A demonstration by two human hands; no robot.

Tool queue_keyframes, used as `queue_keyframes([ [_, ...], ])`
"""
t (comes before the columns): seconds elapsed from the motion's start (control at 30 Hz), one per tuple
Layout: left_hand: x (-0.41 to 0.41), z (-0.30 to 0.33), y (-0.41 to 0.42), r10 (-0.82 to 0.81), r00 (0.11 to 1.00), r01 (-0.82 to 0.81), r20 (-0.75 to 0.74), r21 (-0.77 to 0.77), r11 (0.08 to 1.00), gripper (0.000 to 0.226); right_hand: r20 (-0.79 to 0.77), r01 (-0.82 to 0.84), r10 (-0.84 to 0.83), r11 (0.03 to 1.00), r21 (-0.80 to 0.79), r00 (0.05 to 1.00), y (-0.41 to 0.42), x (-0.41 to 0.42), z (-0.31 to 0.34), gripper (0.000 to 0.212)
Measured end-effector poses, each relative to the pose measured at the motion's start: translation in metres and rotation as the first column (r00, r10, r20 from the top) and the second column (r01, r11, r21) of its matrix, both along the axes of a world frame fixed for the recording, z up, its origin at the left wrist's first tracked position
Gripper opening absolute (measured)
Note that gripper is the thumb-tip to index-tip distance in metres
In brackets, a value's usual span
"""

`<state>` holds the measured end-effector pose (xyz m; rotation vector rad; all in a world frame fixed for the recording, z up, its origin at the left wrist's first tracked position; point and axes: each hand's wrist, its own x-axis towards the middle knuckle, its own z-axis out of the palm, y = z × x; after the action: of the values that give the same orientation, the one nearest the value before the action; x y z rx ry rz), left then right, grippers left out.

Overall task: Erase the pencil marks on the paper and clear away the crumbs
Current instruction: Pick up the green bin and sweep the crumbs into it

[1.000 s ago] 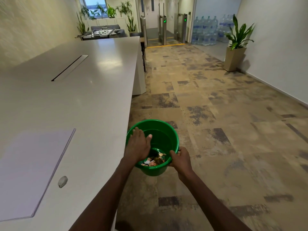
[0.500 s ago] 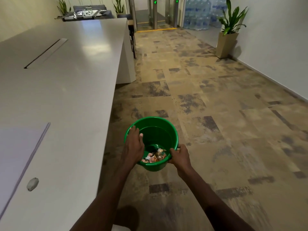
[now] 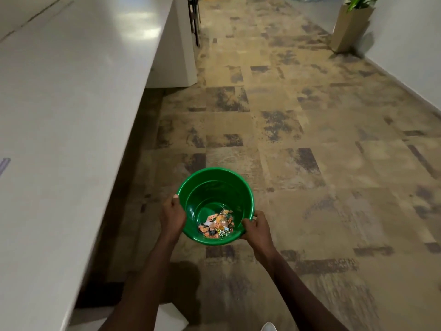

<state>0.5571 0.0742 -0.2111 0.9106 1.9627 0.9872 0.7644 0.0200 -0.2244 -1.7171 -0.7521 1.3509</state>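
Both hands hold a green bucket (image 3: 216, 206) above the patterned carpet floor (image 3: 310, 144), to the right of the long white worktop (image 3: 71, 91). The left hand (image 3: 172, 215) clasps the rim at about 9 o'clock, thumb on the outer edge and fingers curled around the wall; its grip is closed on the bucket. The right hand (image 3: 255, 226) clasps the rim at about 4 o'clock, fingers wrapped over the lip, its grip likewise closed on the bucket. The bucket is tilted slightly toward the person, so its inside shows. On its bottom lies a small heap of scraps (image 3: 217, 224), orange, white and dark bits mixed; whether eraser crumbs are among them cannot be told. At the far left edge of the worktop, at 9 o'clock in the view, a sliver of a pale purple sheet (image 3: 4, 164) shows. A potted plant (image 3: 350, 25) stands by the white wall at 1 o'clock, well apart from the bucket.
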Motion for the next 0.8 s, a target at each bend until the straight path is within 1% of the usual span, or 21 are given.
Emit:
queue_keyframes([
  [0.1,0.0,-0.041,0.014,0.078,0.994,-0.075,0.075,-0.051,0.996,0.036,0.012,-0.03,0.031,0.999,-0.027,0.999,0.017,0.008,-0.034,0.02],
  [0.27,0.004,-0.109,0.027,0.09,0.988,-0.075,0.129,-0.116,0.99,0.04,0.036,-0.099,0.101,0.993,-0.058,0.994,0.043,0.021,-0.105,0.021],
  [0.43,0.009,-0.192,0.045,0.103,0.989,-0.076,0.11,-0.228,0.971,0.044,0.052,-0.143,0.15,0.983,-0.113,0.987,0.066,0.032,-0.199,0.025],
  [0.47,0.009,-0.213,0.05,0.1,0.99,-0.076,0.095,-0.237,0.969,0.044,0.056,-0.144,0.152,0.982,-0.121,0.987,0.071,0.033,-0.222,0.024],
  [0.5,0.012,-0.217,0.049,0.102,0.989,-0.072,0.106,-0.253,0.965,0.043,0.057,-0.149,0.158,0.98,-0.132,0.986,0.072,0.037,-0.228,0.023],
  [0.53,0.011,-0.242,0.052,0.105,0.987,-0.072,0.121,-0.25,0.966,0.041,0.05,-0.145,0.153,0.979,-0.144,0.987,0.076,0.035,-0.256,0.022],
  [0.6,0.012,-0.269,0.055,0.102,0.985,-0.064,0.141,-0.252,0.966,0.038,0.056,-0.149,0.159,0.978,-0.148,0.986,0.082,0.037,-0.287,0.021],
  [0.67,0.009,-0.31,0.056,0.099,0.985,-0.056,0.144,-0.277,0.959,0.037,0.072,-0.168,0.181,0.973,-0.159,0.981,0.087,0.034,-0.33,0.022],
  [0.8,-0.006,-0.385,0.058,0.097,0.987,-0.051,0.129,-0.322,0.945,0.051,0.088,-0.21,0.228,0.961,-0.18,0.97,0.094,0.028,-0.401,0.024],
])
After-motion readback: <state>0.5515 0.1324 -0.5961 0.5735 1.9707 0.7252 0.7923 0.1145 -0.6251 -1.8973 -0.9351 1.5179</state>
